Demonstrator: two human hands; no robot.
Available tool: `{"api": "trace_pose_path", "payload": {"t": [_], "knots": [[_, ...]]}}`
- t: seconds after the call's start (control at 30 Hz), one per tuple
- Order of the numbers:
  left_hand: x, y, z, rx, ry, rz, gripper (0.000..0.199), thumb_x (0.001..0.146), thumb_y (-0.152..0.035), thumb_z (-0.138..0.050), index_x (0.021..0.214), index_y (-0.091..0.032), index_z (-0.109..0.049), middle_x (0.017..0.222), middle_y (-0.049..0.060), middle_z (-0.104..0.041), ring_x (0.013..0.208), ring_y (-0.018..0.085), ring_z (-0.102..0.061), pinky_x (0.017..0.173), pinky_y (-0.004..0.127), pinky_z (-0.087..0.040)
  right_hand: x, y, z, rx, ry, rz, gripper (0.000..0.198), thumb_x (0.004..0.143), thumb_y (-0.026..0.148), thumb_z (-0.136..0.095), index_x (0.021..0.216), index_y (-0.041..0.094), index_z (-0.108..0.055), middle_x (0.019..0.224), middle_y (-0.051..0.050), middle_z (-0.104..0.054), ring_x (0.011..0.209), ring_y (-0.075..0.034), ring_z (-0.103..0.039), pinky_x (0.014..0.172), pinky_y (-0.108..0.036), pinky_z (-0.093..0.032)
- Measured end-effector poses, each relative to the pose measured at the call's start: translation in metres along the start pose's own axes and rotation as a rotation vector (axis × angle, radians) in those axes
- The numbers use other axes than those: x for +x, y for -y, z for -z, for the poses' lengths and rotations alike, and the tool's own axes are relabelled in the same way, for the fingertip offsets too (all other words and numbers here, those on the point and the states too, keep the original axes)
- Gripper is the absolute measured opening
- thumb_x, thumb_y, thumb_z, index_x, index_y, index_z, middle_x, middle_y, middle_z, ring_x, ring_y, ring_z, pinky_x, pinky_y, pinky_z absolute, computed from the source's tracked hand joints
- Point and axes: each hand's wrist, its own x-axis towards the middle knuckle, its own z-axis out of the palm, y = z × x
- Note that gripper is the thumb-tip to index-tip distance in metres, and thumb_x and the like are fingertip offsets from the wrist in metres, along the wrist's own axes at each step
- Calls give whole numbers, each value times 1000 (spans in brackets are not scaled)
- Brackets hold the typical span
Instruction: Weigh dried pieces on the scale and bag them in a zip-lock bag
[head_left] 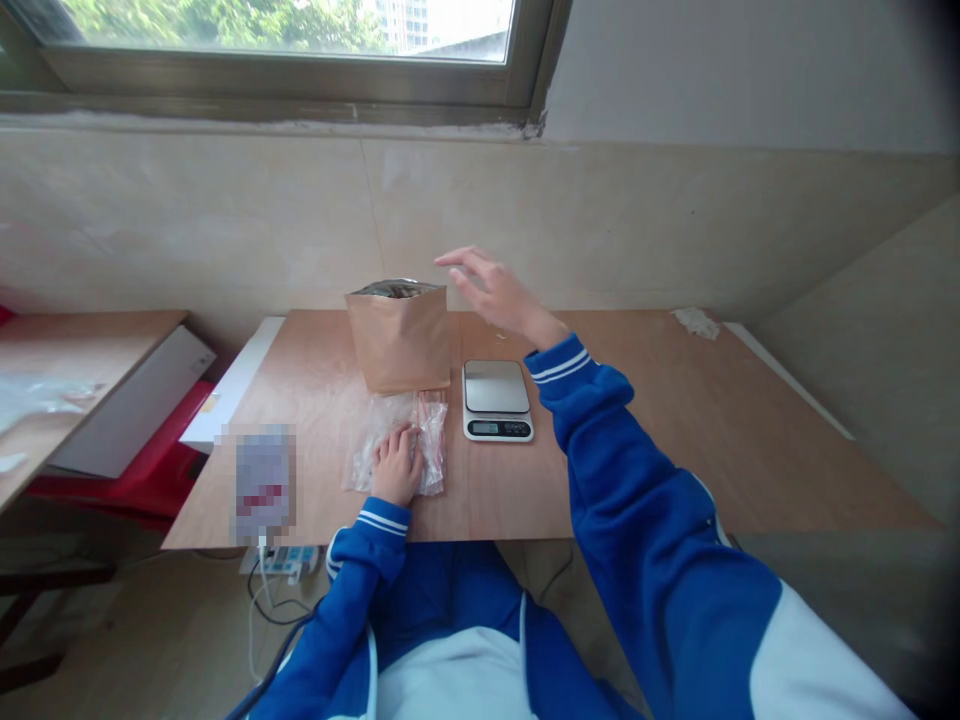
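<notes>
The left hand (397, 465) is laid on crinkled clear plastic bags (432, 455), fingers bent; whether any film is pinched cannot be told. The right hand (495, 292) is raised, unfilled, its fingers loosely extended. The plastic bags are spread on a wood-grained tabletop (502, 500), just before an upright, silver-lined brown paper bag (401, 345). Beside it, a boxy white scale (498, 430) is topped by smooth metal.

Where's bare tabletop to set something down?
Biggest bare patch: the tabletop right of the scale, past the right sleeve, short of the white scrap at the back. Smaller: left of the paper pouch, behind the pixelated object. Crowded: centre, with pouch, scale and plastic bags close together, left hand on the bags.
</notes>
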Motion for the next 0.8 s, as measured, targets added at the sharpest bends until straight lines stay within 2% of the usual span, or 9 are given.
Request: {"api": "trace_pose_path", "payload": {"t": [0.17, 0.27, 0.37, 0.53, 0.63, 0.73, 0.8], "knots": [[0, 0, -1, -3, 6, 0, 35, 90, -25, -43, 123, -22, -56, 136, 8, -55, 119, 27, -50, 102, 44, -34, 35, -12, -34, -84, 173, 60, 41, 103, 38, -31, 122, 14, -57, 126, -11, -58, 123, -20, -49, 111, -40, -33], [0, -1, -2, 6, -4, -4, 36, 90, -24, -43, 123, -22, -56, 135, 8, -55, 118, 27, -50, 102, 45, -34, 38, -23, -60, -170, 250, 65, 40, 104, 34, -29, 120, 10, -57, 125, -13, -59, 124, -21, -48, 112, -40, -31], [0, -2, -1, 10, -6, -1, 36, 89, -24, -44, 123, -22, -56, 135, 9, -56, 118, 26, -50, 101, 44, -35, 32, -22, -74, -247, 294, 54, 41, 104, 31, -26, 117, 9, -58, 124, -15, -59, 122, -22, -49, 112, -42, -30], [0, -2, -1, 20, 2, -15, 35, 90, -25, -42, 122, -21, -56, 135, 9, -55, 118, 27, -50, 101, 44, -35, 25, 6, -69, -371, 362, -13, 43, 103, 28, -28, 100, 8, -66, 113, -18, -67, 114, -26, -57, 104, -39, -37], [-1, -2, -2, 30, -2, -17, 35, 90, -25, -42, 122, -21, -56, 135, 9, -55, 116, 27, -50, 100, 45, -35, 33, 20, -62, -388, 460, -126, 45, 103, 29, -27, 103, 9, -67, 109, -17, -70, 103, -26, -65, 93, -37, -45], [0, -3, -1, 21, 8, -14, 36, 90, -25, -43, 123, -21, -56, 135, 9, -55, 116, 27, -50, 100, 44, -35, 46, 18, -61, -416, 554, -175, 41, 102, 28, -32, 112, 9, -66, 112, -17, -70, 102, -27, -66, 89, -38, -49], [0, -4, -2, 14, 16, -12, 36, 90, -25, -42, 123, -22, -56, 135, 9, -55, 117, 27, -50, 99, 44, -35, 52, 12, -67, -410, 589, -211, 33, 97, 28, -44, 105, 9, -70, 107, -16, -72, 99, -27, -67, 88, -38, -51]]}}
